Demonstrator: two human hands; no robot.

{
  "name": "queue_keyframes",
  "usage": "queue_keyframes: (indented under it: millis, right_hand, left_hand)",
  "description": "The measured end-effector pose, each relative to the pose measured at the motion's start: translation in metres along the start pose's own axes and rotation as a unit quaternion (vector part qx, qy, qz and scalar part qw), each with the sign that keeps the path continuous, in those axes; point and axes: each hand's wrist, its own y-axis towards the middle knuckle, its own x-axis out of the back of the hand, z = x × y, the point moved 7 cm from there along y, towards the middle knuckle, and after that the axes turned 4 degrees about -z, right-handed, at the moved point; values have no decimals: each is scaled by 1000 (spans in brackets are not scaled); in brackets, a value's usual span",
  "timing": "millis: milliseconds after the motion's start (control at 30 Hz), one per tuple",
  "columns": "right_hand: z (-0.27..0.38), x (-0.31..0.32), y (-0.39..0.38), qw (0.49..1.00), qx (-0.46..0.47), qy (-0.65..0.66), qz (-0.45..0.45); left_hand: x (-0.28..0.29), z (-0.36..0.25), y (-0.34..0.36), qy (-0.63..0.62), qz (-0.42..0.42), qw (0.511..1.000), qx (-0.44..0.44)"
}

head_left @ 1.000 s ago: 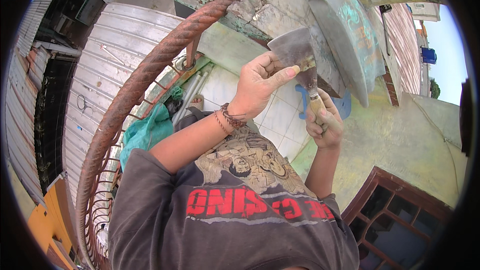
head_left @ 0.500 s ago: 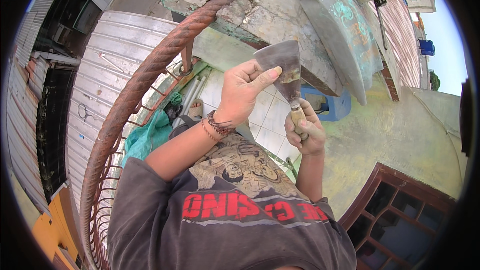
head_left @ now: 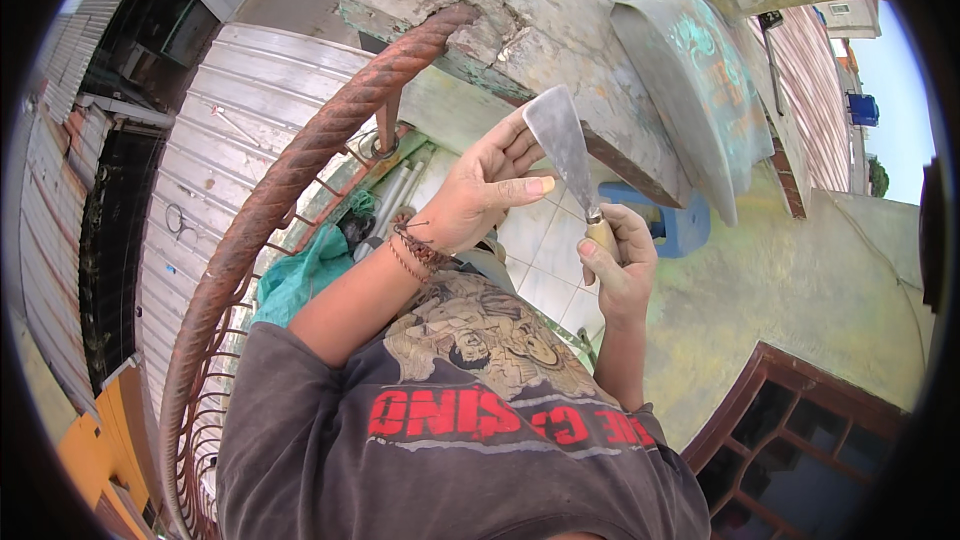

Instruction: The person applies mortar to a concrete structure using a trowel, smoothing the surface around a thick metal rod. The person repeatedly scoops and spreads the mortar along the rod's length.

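A putty knife with a wide grey metal blade and a short wooden handle points up and away from me. My right hand is closed round the handle, its thumb resting along the wood. Beside the blade is my left hand, palm turned up, fingers stretched and thumb apart. Its fingertips come close to the blade's left edge; whether they touch it I cannot tell. Braided bracelets circle my left wrist.
A rusty twisted rail curves down the left side. Ahead lies a weathered concrete slab, with a grey curved panel leaning at its right. A blue plastic stool stands below it. Green sacking lies by the railing.
My left hand has let go of the blade and opened, palm up. The putty knife has turned, so its blade shows narrower and a lighter grey. My right hand still holds the handle.
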Motion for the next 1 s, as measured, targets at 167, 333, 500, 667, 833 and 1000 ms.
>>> queue_keyframes:
  millis: [167,333,500,667,833,1000]
  right_hand:
    - [28,-5,0,981,124,-148,-4]
    - [25,-12,0,978,119,-168,18]
    - [20,-19,2,988,76,-124,52]
    - [3,-21,1,987,-64,-73,131]
    - [-16,-19,-14,988,-67,-71,122]
    - [-11,-25,-12,978,-100,-103,150]
  left_hand:
    - [-1,-15,-4,89,2,996,13]
    - [13,-19,-5,70,-45,997,-7]
    - [26,-22,-10,86,-76,993,-4]
    - [40,-22,-18,47,-94,994,-13]
    - [69,-30,-25,180,-140,974,-4]
    - [88,-56,-35,240,-205,948,-42]
